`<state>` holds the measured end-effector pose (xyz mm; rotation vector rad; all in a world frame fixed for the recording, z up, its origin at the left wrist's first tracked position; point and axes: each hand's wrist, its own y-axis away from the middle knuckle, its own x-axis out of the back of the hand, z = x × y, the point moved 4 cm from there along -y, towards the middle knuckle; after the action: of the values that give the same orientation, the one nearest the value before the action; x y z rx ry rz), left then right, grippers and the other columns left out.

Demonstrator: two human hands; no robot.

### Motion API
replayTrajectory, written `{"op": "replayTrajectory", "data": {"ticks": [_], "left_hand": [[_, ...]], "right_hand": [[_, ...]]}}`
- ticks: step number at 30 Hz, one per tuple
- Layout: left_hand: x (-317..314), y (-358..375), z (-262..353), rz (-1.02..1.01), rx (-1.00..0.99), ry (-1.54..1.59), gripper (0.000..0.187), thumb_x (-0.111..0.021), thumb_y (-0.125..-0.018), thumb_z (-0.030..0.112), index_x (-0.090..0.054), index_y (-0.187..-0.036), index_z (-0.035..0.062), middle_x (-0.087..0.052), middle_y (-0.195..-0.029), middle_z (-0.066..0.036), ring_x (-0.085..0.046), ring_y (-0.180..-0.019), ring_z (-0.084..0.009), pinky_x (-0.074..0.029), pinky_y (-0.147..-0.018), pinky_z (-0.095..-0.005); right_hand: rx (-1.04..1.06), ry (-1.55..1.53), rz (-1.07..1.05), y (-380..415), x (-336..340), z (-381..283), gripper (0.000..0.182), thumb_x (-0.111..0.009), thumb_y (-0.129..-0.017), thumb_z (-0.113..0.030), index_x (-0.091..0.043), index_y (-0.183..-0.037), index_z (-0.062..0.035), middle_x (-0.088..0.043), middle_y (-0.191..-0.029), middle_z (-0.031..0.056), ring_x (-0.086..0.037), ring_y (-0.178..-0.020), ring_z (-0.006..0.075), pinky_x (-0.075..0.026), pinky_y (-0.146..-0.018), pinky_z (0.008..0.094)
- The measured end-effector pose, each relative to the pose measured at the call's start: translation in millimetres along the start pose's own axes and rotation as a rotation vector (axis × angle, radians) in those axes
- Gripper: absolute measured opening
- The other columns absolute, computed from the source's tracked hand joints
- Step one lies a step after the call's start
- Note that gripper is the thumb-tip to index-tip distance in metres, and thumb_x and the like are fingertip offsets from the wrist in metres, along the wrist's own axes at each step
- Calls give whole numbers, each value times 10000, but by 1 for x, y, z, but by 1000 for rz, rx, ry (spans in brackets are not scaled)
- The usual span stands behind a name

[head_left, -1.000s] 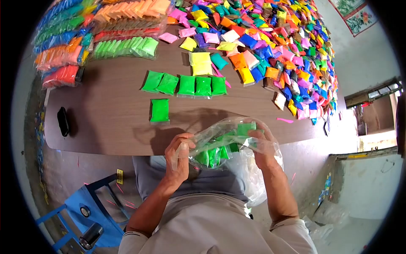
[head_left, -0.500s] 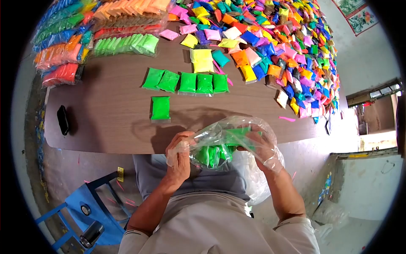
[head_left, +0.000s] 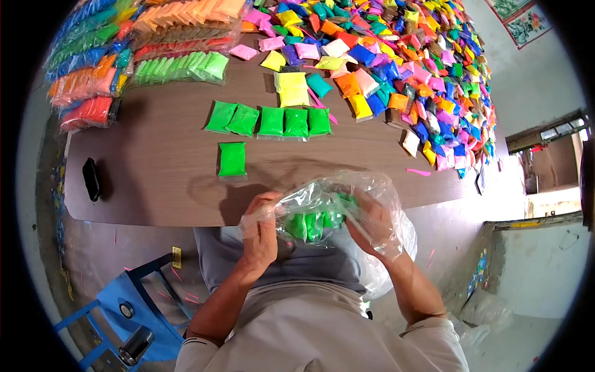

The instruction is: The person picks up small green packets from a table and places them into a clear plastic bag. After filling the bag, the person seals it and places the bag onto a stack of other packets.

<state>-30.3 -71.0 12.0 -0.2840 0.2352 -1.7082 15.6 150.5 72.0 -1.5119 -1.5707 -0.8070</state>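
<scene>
My left hand: I grip the near-left edge of the clear bag (head_left: 310,197) with my left hand (head_left: 260,226).
My right hand: the right hand (head_left: 374,222) is under the bag's film; I cannot tell whether its fingers close on anything.
Bagged green packets (head_left: 310,227): between my hands, at the desk's (head_left: 149,167) near edge.
Lone green packet (head_left: 232,159): flat on the desk, below a row of five green packets (head_left: 271,121).

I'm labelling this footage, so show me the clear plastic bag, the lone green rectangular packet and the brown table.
Clear plastic bag (head_left: 307,202), head view: shiny upper film.
Lone green rectangular packet (head_left: 232,159), head view: middle of its upper side.
Brown table (head_left: 155,161), head view: bare top.
</scene>
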Motion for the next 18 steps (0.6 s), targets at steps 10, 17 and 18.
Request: {"op": "replayTrajectory", "data": {"ticks": [10, 17, 18], "left_hand": [[2, 0, 0, -7, 55, 8, 346, -396, -1026, 221, -621, -971, -36, -619, -1030, -132, -608, -872, -213, -472, -776, -339], [-2, 1, -5, 45, 62, 0, 345, -405, -1026, 234, -618, -933, -22, -617, -1010, -118, -602, -902, -202, -462, -809, -338], [-3, 1, -7, 61, 52, -19, 342, -406, -1026, 233, -617, -930, -19, -617, -1002, -114, -602, -901, -199, -460, -813, -335]], "right_hand": [[53, -340, -255, -11, 11, -1, 747, -694, -821, -116, -310, -1454, -17, -462, -1395, 228, -457, -1296, 370, -395, -1059, 417], [-144, -321, -314, -15, 3, 11, 687, -668, -894, -167, -314, -1476, -85, -452, -1414, 200, -450, -1307, 334, -391, -1045, 419], [-190, -318, -328, -19, 7, 5, 664, -672, -893, -188, -342, -1455, -62, -465, -1403, 195, -472, -1285, 329, -404, -1031, 415]]}}
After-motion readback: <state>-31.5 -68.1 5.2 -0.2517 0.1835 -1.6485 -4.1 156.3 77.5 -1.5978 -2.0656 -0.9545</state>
